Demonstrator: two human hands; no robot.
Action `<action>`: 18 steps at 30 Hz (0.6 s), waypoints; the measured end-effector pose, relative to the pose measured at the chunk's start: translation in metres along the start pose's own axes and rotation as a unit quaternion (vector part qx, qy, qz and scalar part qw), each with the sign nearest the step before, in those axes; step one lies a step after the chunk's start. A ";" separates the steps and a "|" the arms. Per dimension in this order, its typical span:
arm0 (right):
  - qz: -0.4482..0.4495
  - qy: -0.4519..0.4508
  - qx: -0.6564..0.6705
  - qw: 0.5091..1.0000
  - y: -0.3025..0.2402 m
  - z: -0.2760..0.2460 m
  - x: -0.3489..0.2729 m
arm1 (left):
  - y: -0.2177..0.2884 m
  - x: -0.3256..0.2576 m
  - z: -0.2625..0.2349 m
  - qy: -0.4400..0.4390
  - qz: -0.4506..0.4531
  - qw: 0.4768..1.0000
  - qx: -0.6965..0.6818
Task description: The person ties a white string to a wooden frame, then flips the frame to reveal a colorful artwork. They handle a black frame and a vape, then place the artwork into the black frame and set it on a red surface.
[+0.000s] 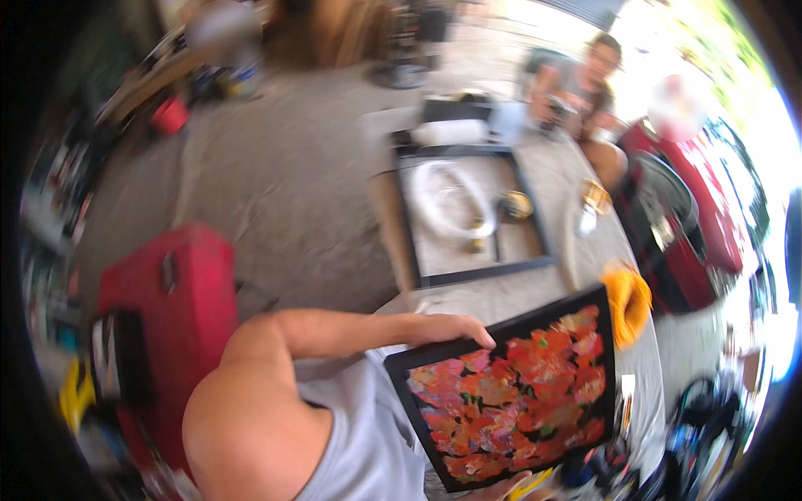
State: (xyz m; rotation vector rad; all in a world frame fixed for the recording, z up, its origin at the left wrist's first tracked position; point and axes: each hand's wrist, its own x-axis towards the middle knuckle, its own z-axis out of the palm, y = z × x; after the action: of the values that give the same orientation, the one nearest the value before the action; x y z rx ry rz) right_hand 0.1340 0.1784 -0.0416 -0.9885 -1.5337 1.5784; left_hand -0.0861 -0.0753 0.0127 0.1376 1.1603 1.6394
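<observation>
A framed painting (518, 392) of orange and red blossoms on black is tilted in front of me over the near part of the table. My left hand (451, 328) grips the frame's upper left edge, thumb over the front. At the bottom edge of the picture, my right hand (505, 486) shows only in part, against the frame's lower edge; its fingers are mostly hidden. Beside the frame's upper right corner lies a bunched orange cloth (626, 305). A paintbrush (626, 397) lies just right of the frame.
Farther along the table (501, 296), an empty black frame (489, 274) surrounds a white coiled hose (420, 200) and a round tape measure-like item (515, 205). A white roll (451, 132) stands behind. Another person (576, 92) sits at the far right. A red case (180, 292) is at left.
</observation>
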 end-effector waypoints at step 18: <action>-0.090 -0.483 0.040 0.870 -0.066 0.127 0.052 | -0.133 -0.156 0.077 0.348 0.423 0.800 -0.246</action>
State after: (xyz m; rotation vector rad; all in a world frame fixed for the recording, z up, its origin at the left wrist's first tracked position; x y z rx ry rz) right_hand -0.0037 0.1699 0.0226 0.0878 -2.0742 2.1012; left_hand 0.1161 -0.1582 0.0238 -0.3777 1.2139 2.9137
